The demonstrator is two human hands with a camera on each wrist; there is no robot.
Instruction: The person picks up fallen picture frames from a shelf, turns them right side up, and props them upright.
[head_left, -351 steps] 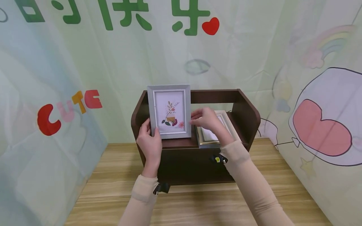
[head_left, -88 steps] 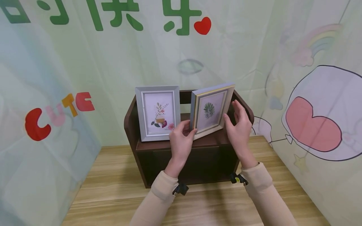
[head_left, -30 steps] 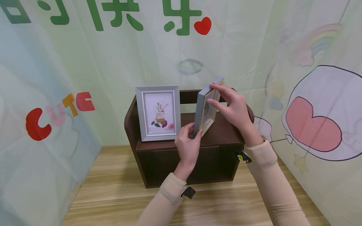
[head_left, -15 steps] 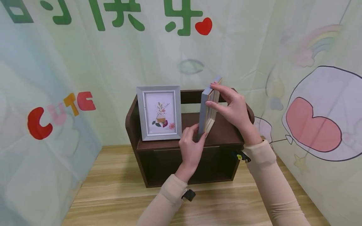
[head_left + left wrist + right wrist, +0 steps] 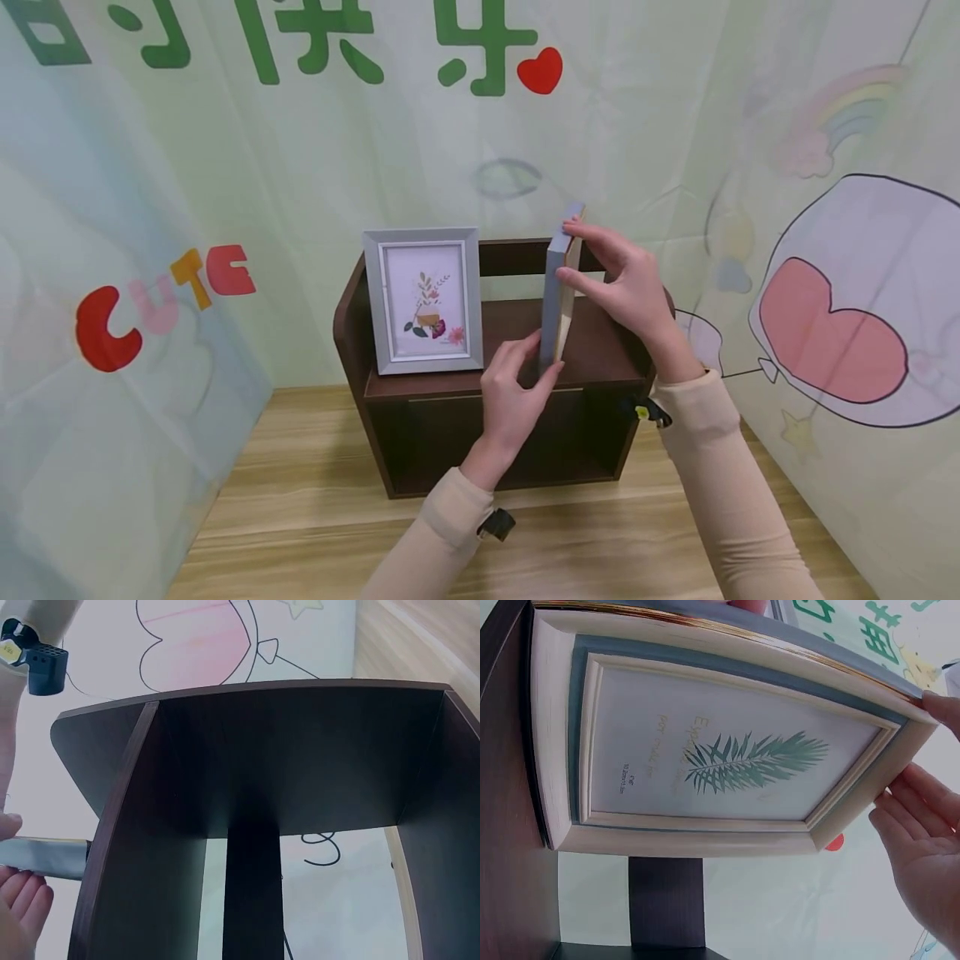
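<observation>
A picture frame with a grey-blue side stands nearly edge-on to the head view on the shelf's top board. My left hand pinches its lower near edge. Near its top, my right hand holds it between thumb and fingers. In the right wrist view the frame's cream front borders a green leaf print, with a gold line along the side; whether this is one frame or two stacked, I cannot tell. To the left stands a grey picture frame with a flower print, untouched.
The dark brown shelf has raised side panels and a back rail, with an open compartment below. It stands on a wood-grain table. A printed cloth hangs behind and at both sides.
Earlier both hands were at the grey frame, and the other framing lay flat; it is now upright. Since then it has turned edge-on, and lately it has shifted slightly right.
</observation>
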